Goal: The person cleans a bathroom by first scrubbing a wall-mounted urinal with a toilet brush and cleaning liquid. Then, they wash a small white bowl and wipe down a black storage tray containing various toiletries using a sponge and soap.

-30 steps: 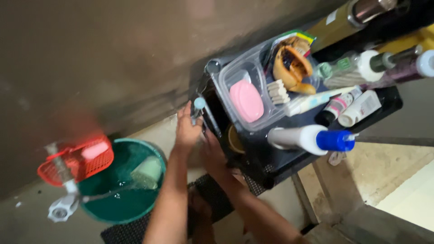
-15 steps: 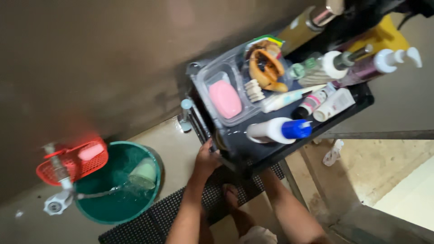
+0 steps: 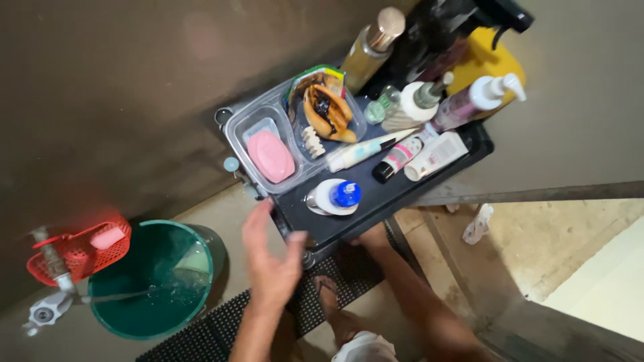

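gripping black rack [image 3: 429, 175], right hand [image 3: 373, 237]

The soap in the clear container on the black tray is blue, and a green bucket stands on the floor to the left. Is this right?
Not quite. The head view shows the soap is pink, not blue. It does lie in the clear container on the black tray, and the green bucket stands on the floor to the left.

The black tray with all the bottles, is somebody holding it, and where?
The right hand grips the black tray at its near front edge. The left hand is open and blurred beside the tray's corner, holding nothing.
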